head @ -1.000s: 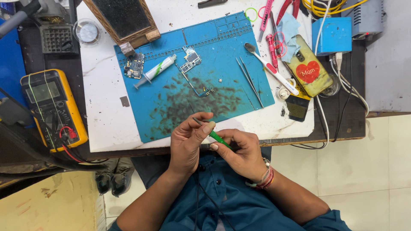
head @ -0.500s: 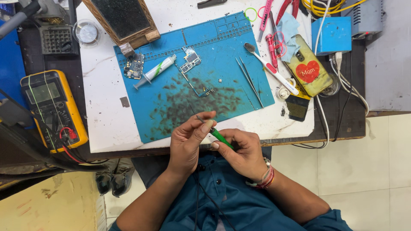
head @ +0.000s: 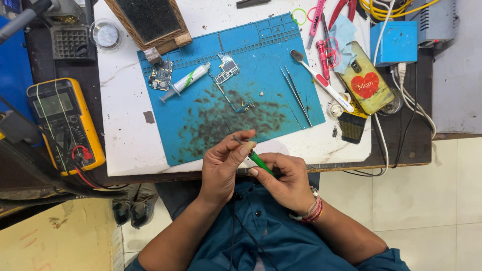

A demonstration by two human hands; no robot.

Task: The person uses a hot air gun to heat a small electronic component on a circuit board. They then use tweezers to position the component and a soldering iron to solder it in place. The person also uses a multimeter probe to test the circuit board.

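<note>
head view: left hand (head: 223, 163) pinches a thin metal part (head: 236, 139), right hand (head: 286, 180) curled tight round a green tool (head: 260, 160).

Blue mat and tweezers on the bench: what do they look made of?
Blue mat: likely silicone or rubber, matte, with moulded ridges and dark stains. Tweezers: metal by their look, thin, grey and slightly shiny.

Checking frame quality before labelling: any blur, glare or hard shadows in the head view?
Head view: even, soft light, no hard shadows on the blue mat; both hands and the green-handled tool are sharp, no motion blur; mild sheen on the multimeter screen; slight wide-angle bend at the edges.
</note>
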